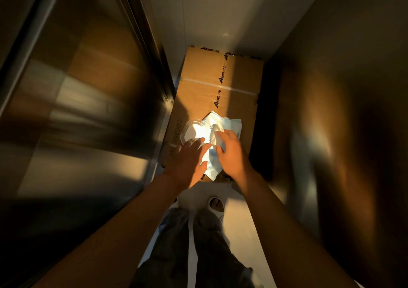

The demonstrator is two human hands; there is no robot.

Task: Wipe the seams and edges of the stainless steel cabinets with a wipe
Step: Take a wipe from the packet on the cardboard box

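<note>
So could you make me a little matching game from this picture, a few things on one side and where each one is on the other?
Things:
1. wipes packet
2. cardboard box
3. left hand
4. steel cabinet

Places:
A. on the floor between the cabinets
B. along the left side of the view
C. lying on top of the box
D. pressing flat on the packet

Pairs: 1-C, 2-A, 3-D, 4-B

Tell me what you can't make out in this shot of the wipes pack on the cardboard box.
Head view:
- Wipes pack: lower part covered by the left hand and right hand; label washed out by glare.
- Box: side print partly hidden by the round lid.
- Cabinets: seams lost to blur.
</note>
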